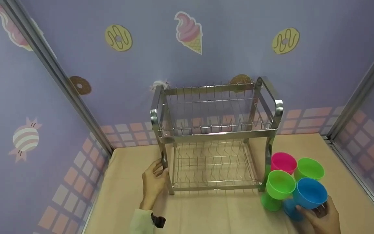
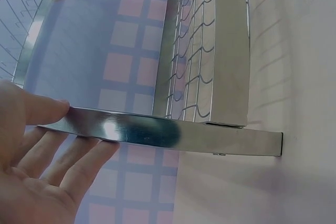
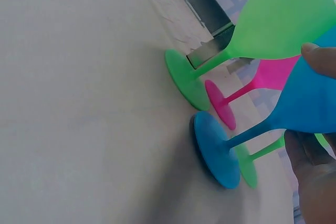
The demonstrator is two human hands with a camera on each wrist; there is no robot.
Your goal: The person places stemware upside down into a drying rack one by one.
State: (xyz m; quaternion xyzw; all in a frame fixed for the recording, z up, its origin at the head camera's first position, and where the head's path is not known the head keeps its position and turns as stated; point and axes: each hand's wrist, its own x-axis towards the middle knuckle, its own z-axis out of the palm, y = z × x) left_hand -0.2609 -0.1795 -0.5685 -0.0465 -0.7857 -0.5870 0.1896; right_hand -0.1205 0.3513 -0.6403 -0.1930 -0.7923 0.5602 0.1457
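Observation:
A two-tier metal dish rack [image 1: 218, 135] stands on the table, its wire shelves bare. My left hand [image 1: 154, 182] holds its front left upright [image 2: 220, 136], thumb on one side and fingers on the other. To the right of the rack, my right hand [image 1: 326, 219] grips the bowl of a blue plastic goblet [image 1: 308, 195] between thumb and fingers. The goblet's round foot [image 3: 218, 150] is right at the tabletop, with a shadow beside it. Close around it are a green goblet [image 1: 279, 186], a pink goblet [image 1: 283, 162] and another green goblet [image 1: 311, 167], all upright.
A beige cloth [image 1: 206, 211] covers the table. Behind the rack rises a purple wall [image 1: 226, 61] printed with sweets, and side panels flank the table. Metal frame posts [image 1: 60, 78] run up at the corners.

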